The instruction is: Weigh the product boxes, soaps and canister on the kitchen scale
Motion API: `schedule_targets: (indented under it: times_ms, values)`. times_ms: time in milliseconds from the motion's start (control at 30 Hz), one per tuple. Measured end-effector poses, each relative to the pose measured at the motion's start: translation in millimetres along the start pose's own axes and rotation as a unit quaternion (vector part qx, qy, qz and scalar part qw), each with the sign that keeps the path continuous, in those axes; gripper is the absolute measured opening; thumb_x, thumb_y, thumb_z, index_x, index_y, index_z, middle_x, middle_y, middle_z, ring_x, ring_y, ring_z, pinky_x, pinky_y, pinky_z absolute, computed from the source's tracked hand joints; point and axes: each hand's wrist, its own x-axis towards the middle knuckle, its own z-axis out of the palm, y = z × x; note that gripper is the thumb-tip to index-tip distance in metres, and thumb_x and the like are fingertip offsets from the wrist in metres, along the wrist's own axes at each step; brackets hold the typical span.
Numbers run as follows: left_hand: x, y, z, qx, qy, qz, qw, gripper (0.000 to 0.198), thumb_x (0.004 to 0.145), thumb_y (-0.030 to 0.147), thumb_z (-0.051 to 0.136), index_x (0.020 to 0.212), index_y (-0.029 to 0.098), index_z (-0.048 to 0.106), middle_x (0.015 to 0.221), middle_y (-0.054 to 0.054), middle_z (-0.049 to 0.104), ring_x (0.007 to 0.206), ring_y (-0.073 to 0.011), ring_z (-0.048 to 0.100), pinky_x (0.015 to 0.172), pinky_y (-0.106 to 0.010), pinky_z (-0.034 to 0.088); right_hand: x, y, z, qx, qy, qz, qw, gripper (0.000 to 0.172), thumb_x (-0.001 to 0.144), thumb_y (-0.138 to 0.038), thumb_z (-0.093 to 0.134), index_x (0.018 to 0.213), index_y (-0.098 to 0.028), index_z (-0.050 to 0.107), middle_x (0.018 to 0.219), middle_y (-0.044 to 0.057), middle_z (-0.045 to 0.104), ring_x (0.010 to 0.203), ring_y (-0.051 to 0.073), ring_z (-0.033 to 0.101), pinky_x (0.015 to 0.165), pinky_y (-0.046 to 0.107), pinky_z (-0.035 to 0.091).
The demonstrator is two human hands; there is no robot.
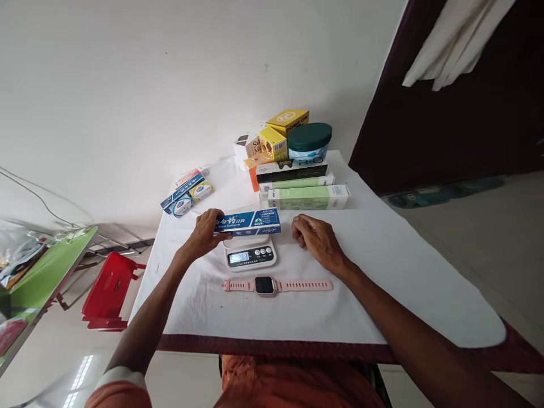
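Taking the scale as clock centre, twelve toward the wall. Seeing a pink-strapped watch with a square dark screen (265,285) near six o'clock, lying unbuckled and flat, probably laid straight for keeping its screen upward. Reaching next a small white plastic kitchen scale (250,256), display facing six o'clock, likely for easy reading.

Gripping, left hand (207,232), a long blue-and-white cardboard toothpaste box (250,221) by its nine-o'clock end, thumb on the near side; probably pinching there for keeping display and lettering uncovered. Holding it above the scale's far part; not telling whether touching the platform. Running its long axis roughly nine to three, free end pointing to three, printed face up and toward the wearer.

Resting, right hand (317,241), loosely curled near three o'clock, apart from the box, nothing showing in its grasp.

Noting farther out, at one o'clock, a long pale-green-and-white carton (308,197); behind it, a round tub with dark green lid (309,141), seemingly grouped for leaving working room.
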Motion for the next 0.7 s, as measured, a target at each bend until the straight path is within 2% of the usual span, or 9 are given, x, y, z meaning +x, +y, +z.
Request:
schedule_targets:
  times_ms: [100, 167, 200, 300, 367, 467, 700]
  values:
    - [-5.5, 1.1, 2.3, 0.003, 0.038, -0.002, 0.999, 0.056, 0.091, 0.048, 0.074, 0.134, 0.021, 0.050, 0.130, -0.013, 0.061, 0.120, -0.0320, 0.058, 0.105, -0.051, 0.045, 0.7, 1.5, 1.0, -0.008, -0.003, -0.005, 1.000, 0.041, 0.097, -0.049, 0.045, 0.066, -0.023, 0.050, 0.064, -0.001, 0.057, 0.050, 0.011, 0.050, 0.053, 0.027, 0.039]
    - [-11.0, 0.9, 4.7, -0.011, 0.107, -0.004, 0.994, 0.072, 0.090, 0.055, 0.074, 0.146, 0.022, 0.044, 0.143, -0.017, 0.054, 0.135, -0.0349, 0.051, 0.111, -0.053, 0.042, 2.0, 3.0, 1.5, -0.006, -0.005, -0.008, 1.000, 0.042, 0.097, -0.050, 0.045, 0.067, -0.023, 0.051, 0.064, -0.001, 0.057, 0.049, 0.011, 0.050, 0.053, 0.027, 0.039]
    - [-14.1, 0.0, 6.7, -0.022, 0.155, -0.011, 0.988, 0.074, 0.091, 0.058, 0.072, 0.149, 0.022, 0.042, 0.147, -0.017, 0.052, 0.139, -0.0350, 0.048, 0.114, -0.054, 0.040, 2.7, 3.8, 1.7, -0.005, -0.006, -0.008, 1.000, 0.042, 0.097, -0.050, 0.045, 0.067, -0.023, 0.052, 0.064, -0.001, 0.057, 0.049, 0.011, 0.049, 0.053, 0.027, 0.039]
    - [-23.8, -6.8, 17.7, -0.063, 0.306, -0.058, 0.948, 0.062, 0.100, 0.058, 0.057, 0.149, 0.022, 0.044, 0.146, -0.018, 0.052, 0.140, -0.0322, 0.048, 0.118, -0.052, 0.039, 4.2, 6.0, 2.2, -0.002, -0.006, -0.005, 1.000, 0.042, 0.097, -0.051, 0.046, 0.067, -0.023, 0.052, 0.064, -0.001, 0.058, 0.049, 0.011, 0.049, 0.052, 0.027, 0.039]
    - [-30.2, -13.1, 28.8, -0.084, 0.369, -0.091, 0.921, 0.058, 0.104, 0.058, 0.048, 0.149, 0.021, 0.044, 0.144, -0.018, 0.054, 0.136, -0.0305, 0.052, 0.115, -0.050, 0.042, 4.2, 6.6, 2.8, -0.005, -0.004, -0.003, 1.000, 0.042, 0.097, -0.051, 0.045, 0.068, -0.023, 0.053, 0.064, -0.001, 0.057, 0.049, 0.011, 0.049, 0.051, 0.027, 0.038]
    - [-38.5, -20.3, 45.1, -0.095, 0.392, -0.111, 0.908, 0.062, 0.105, 0.059, 0.043, 0.154, 0.020, 0.039, 0.143, -0.019, 0.053, 0.132, -0.0296, 0.055, 0.111, -0.049, 0.044, 3.0, 5.6, 3.8, -0.009, 0.000, 0.004, 1.000, 0.041, 0.097, -0.049, 0.045, 0.067, -0.022, 0.053, 0.064, -0.001, 0.057, 0.049, 0.011, 0.049, 0.052, 0.027, 0.039]
    - [-44.8, -21.7, 62.5, -0.102, 0.356, -0.149, 0.917, 0.068, 0.105, 0.061, 0.041, 0.158, 0.021, 0.030, 0.145, -0.021, 0.048, 0.133, -0.0297, 0.052, 0.113, -0.050, 0.042, -0.7, 2.9, 4.4, -0.007, -0.003, -0.002, 1.000, 0.039, 0.097, -0.047, 0.047, 0.068, -0.022, 0.053, 0.065, -0.001, 0.057, 0.050, 0.011, 0.049, 0.053, 0.027, 0.039]
